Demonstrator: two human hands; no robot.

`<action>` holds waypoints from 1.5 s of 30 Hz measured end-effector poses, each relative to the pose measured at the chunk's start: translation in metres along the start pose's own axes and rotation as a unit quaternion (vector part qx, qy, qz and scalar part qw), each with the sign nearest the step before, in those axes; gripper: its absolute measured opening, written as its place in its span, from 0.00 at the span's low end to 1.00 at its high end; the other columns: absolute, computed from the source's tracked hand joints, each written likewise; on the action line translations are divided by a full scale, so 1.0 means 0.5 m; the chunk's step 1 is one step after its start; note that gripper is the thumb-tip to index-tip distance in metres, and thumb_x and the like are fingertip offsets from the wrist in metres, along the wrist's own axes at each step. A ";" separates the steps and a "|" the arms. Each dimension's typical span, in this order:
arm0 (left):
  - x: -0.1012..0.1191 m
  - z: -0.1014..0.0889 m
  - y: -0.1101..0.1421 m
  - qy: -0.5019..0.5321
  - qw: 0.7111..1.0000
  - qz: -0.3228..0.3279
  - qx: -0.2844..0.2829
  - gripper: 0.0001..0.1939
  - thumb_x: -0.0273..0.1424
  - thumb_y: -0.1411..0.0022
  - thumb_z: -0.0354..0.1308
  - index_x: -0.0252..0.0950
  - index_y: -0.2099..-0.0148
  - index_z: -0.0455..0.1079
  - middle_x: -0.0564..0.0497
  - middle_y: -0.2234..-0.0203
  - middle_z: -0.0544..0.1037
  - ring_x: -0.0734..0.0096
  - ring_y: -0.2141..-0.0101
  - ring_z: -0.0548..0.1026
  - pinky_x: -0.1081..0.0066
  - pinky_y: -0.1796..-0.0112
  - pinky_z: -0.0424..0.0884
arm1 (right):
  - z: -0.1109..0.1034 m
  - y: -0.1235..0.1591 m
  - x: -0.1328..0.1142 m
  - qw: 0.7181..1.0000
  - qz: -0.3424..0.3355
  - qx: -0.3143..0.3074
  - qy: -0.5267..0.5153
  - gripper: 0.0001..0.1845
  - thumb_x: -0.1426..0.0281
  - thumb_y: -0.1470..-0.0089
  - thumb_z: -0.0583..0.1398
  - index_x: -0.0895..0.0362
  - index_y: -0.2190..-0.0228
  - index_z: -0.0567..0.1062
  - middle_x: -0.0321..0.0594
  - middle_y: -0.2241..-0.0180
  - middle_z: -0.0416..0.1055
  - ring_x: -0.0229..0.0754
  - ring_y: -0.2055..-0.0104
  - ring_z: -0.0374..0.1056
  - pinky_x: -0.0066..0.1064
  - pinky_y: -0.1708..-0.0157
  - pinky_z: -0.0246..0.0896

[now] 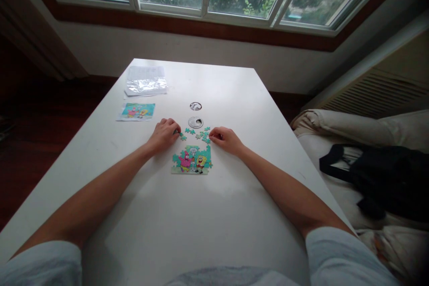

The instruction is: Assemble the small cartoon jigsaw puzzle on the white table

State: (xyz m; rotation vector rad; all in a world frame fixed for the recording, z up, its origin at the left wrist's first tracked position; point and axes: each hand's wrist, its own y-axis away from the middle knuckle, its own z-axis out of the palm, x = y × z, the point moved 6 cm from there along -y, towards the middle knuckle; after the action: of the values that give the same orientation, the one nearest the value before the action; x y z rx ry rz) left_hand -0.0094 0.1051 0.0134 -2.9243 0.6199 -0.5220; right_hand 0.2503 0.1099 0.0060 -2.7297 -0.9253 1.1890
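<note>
A partly assembled jigsaw puzzle (191, 161) with cartoon figures lies flat on the white table, its upper edge uneven. My left hand (164, 135) is up and left of it, fingers curled, with a bit of teal puzzle piece showing at the fingertips. To the upper right, my right hand (227, 138) has its fingers bent together at the edge of a small cluster of loose puzzle pieces (203, 135). Whatever is between those fingers is hidden. More loose teal pieces (190, 131) lie between the two hands.
Beyond the pieces are two round items, a silvery disc (195, 122) and a smaller dark-rimmed one (195, 106). A printed picture sheet (136, 111) and a clear plastic packet (146, 80) lie at the left. Right of the table (161, 223), dark clothing (385, 178) rests on a sofa.
</note>
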 end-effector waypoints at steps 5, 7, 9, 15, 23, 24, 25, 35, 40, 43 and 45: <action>-0.006 0.007 0.000 0.005 0.999 -0.017 -0.046 0.09 0.32 0.37 0.55 0.39 0.55 0.72 0.43 0.52 0.72 0.51 0.50 0.67 0.54 0.49 0.64 | -0.001 -0.001 0.000 1.000 0.000 -0.003 -0.006 0.05 0.69 0.42 0.62 0.56 0.65 0.79 0.34 0.74 0.68 0.35 0.72 0.60 0.28 0.67 0.54; -0.006 0.008 0.001 0.008 0.999 -0.016 -0.048 0.09 0.32 0.37 0.54 0.39 0.55 0.72 0.43 0.52 0.73 0.51 0.50 0.67 0.55 0.50 0.64 | -0.001 -0.001 0.000 1.000 0.000 -0.002 -0.006 0.05 0.69 0.42 0.62 0.56 0.65 0.79 0.34 0.74 0.68 0.35 0.72 0.60 0.28 0.67 0.54; -0.004 0.008 0.002 0.015 0.999 -0.010 -0.043 0.08 0.32 0.37 0.54 0.39 0.56 0.71 0.44 0.55 0.75 0.53 0.52 0.68 0.56 0.52 0.63 | -0.001 -0.001 -0.001 1.000 -0.001 -0.002 -0.009 0.05 0.69 0.42 0.62 0.56 0.65 0.79 0.34 0.74 0.69 0.35 0.72 0.60 0.28 0.67 0.54; 0.013 0.000 0.006 0.059 0.998 -0.001 -0.011 0.05 0.30 0.39 0.56 0.40 0.60 0.70 0.50 0.67 0.78 0.60 0.62 0.73 0.59 0.56 0.63 | -0.002 -0.001 -0.003 1.000 0.002 0.002 -0.021 0.05 0.69 0.42 0.62 0.56 0.66 0.79 0.34 0.73 0.69 0.35 0.72 0.61 0.28 0.68 0.55; 0.050 -0.004 0.015 0.232 0.973 -0.018 0.004 0.08 0.35 0.38 0.60 0.39 0.57 0.71 0.55 0.69 0.78 0.71 0.69 0.73 0.71 0.66 0.67 | -0.003 0.000 -0.032 0.999 -0.039 0.006 -0.012 0.05 0.68 0.40 0.62 0.56 0.67 0.78 0.35 0.74 0.70 0.37 0.70 0.62 0.29 0.66 0.57; 0.057 -0.002 0.017 0.248 0.969 -0.014 0.002 0.08 0.36 0.38 0.61 0.39 0.58 0.71 0.55 0.69 0.78 0.72 0.69 0.73 0.71 0.66 0.67 | -0.003 0.001 -0.040 0.999 -0.049 0.007 -0.014 0.06 0.68 0.40 0.62 0.56 0.67 0.78 0.36 0.73 0.71 0.37 0.70 0.63 0.30 0.65 0.57; 0.064 -0.001 0.018 0.262 0.965 -0.010 -0.002 0.08 0.36 0.38 0.61 0.39 0.59 0.72 0.55 0.68 0.78 0.72 0.69 0.73 0.71 0.65 0.67 | -0.002 0.002 -0.048 0.998 -0.060 0.009 -0.017 0.06 0.67 0.40 0.62 0.56 0.67 0.77 0.36 0.72 0.71 0.37 0.69 0.64 0.30 0.64 0.58; 0.110 0.014 0.030 0.324 0.945 0.005 -0.040 0.09 0.37 0.36 0.60 0.37 0.58 0.75 0.53 0.67 0.80 0.73 0.69 0.72 0.72 0.65 0.66 | 0.010 0.012 -0.103 0.993 -0.102 0.015 -0.051 0.10 0.61 0.36 0.62 0.54 0.64 0.77 0.38 0.69 0.74 0.39 0.65 0.68 0.34 0.58 0.62; 0.119 0.014 0.033 0.343 0.939 0.004 -0.020 0.10 0.38 0.36 0.61 0.37 0.58 0.73 0.53 0.68 0.79 0.73 0.69 0.72 0.72 0.66 0.67 | 0.020 0.013 -0.103 0.992 -0.099 0.006 -0.075 0.09 0.62 0.37 0.63 0.54 0.63 0.76 0.39 0.67 0.74 0.39 0.64 0.69 0.33 0.59 0.64; 0.121 0.012 0.034 0.345 0.938 0.000 -0.001 0.10 0.39 0.37 0.61 0.37 0.60 0.72 0.53 0.69 0.79 0.72 0.69 0.72 0.71 0.65 0.67 | 0.022 0.013 -0.104 0.992 -0.090 0.004 -0.086 0.09 0.62 0.38 0.63 0.55 0.64 0.76 0.39 0.67 0.74 0.39 0.64 0.68 0.33 0.60 0.64; 0.122 0.010 0.034 0.342 0.940 -0.002 0.007 0.10 0.39 0.37 0.61 0.37 0.61 0.72 0.53 0.69 0.78 0.72 0.69 0.71 0.71 0.66 0.66 | 0.022 0.013 -0.106 0.992 -0.084 0.005 -0.094 0.09 0.62 0.39 0.64 0.55 0.65 0.75 0.38 0.67 0.73 0.38 0.65 0.68 0.32 0.60 0.64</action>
State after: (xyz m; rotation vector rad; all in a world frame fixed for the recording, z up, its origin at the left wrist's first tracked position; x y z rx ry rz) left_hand 0.0380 0.0645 0.0246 -2.6769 0.6563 -1.5597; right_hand 0.2180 0.0743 0.0315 -2.5062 -1.1380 1.4292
